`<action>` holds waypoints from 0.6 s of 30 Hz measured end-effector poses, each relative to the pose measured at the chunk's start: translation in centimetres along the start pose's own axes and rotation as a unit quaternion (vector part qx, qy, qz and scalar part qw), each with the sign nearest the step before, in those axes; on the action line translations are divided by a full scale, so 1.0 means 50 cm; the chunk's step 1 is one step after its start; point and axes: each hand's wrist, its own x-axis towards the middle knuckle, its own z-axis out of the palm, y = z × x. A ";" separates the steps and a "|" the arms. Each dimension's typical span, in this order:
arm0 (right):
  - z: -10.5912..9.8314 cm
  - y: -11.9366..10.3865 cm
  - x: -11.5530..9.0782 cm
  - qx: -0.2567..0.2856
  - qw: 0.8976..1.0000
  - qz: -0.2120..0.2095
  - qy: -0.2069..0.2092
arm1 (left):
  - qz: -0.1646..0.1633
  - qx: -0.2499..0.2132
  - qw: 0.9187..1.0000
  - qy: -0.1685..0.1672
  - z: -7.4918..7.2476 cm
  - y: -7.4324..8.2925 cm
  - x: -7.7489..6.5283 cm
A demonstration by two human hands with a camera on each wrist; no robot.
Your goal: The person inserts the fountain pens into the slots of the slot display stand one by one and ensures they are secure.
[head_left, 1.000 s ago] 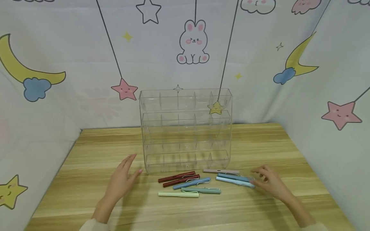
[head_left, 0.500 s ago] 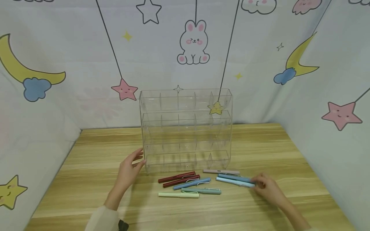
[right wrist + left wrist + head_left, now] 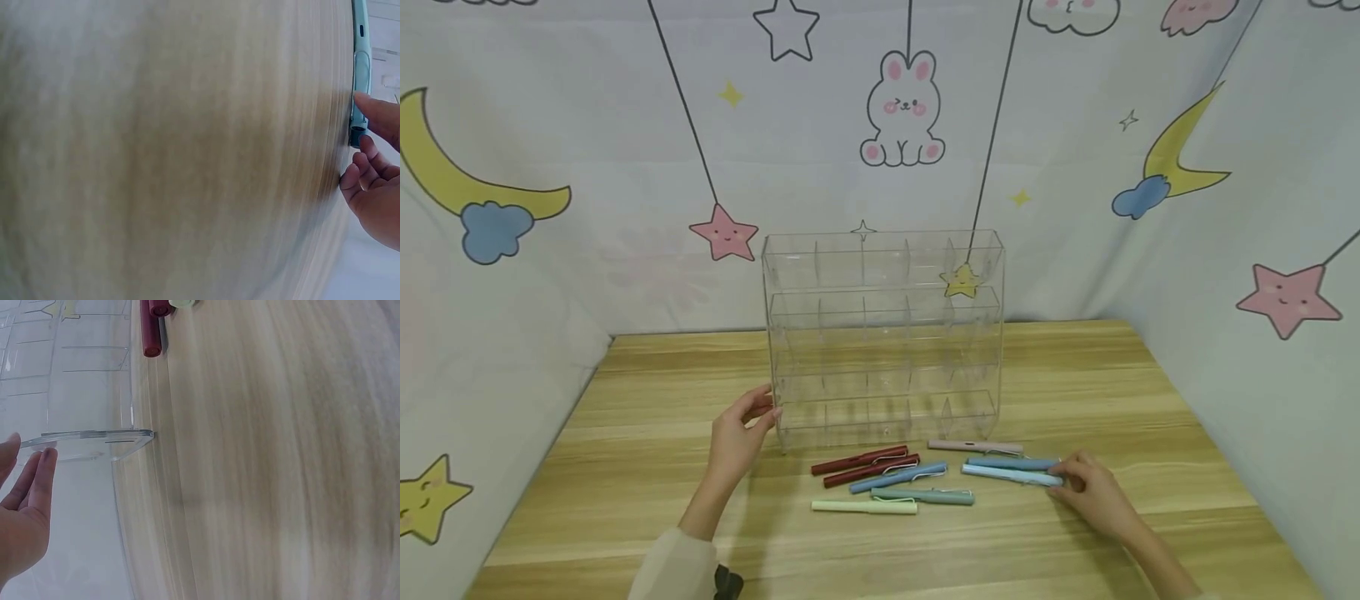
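Observation:
A clear acrylic organizer [image 3: 885,329] with several compartments stands upright on the table. My left hand [image 3: 736,437] holds its lower left side edge; in the left wrist view the thumb and fingers [image 3: 42,487] meet at the clear side panel. With thumb and fingertips, my right hand [image 3: 1093,496] pinches the clip end of a light blue pen [image 3: 1009,474], which lies on the table. Right behind that pen lies a darker blue pen [image 3: 1011,462]. In the right wrist view the thumb presses on the light blue pen [image 3: 361,75].
More capped pens lie before the organizer: a greyish-pink pen [image 3: 973,447], two dark red pens [image 3: 859,460], a blue pen [image 3: 897,477], a teal pen [image 3: 925,497] and a pale green pen [image 3: 862,507]. Patterned cloth [image 3: 820,125] hangs behind the wooden table [image 3: 685,367].
My left hand has moved right, from beside the organizer to its left edge. My right hand has come down at the right ends of the two blue pens and now pinches the light blue one.

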 end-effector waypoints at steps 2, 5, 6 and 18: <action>-0.001 0.001 -0.001 -0.001 1.000 -0.002 0.002 | -0.003 -0.008 1.000 0.001 0.000 0.002 0.001; -0.003 0.003 -0.001 0.002 1.000 -0.002 0.000 | -0.005 -0.013 1.000 0.003 -0.001 0.004 0.001; -0.004 0.003 -0.001 0.003 1.000 0.002 -0.002 | -0.004 -0.014 1.000 0.003 -0.001 0.004 0.001; -0.034 0.009 -0.005 0.080 0.992 0.076 -0.060 | -0.016 -0.020 1.000 0.002 -0.001 0.003 0.001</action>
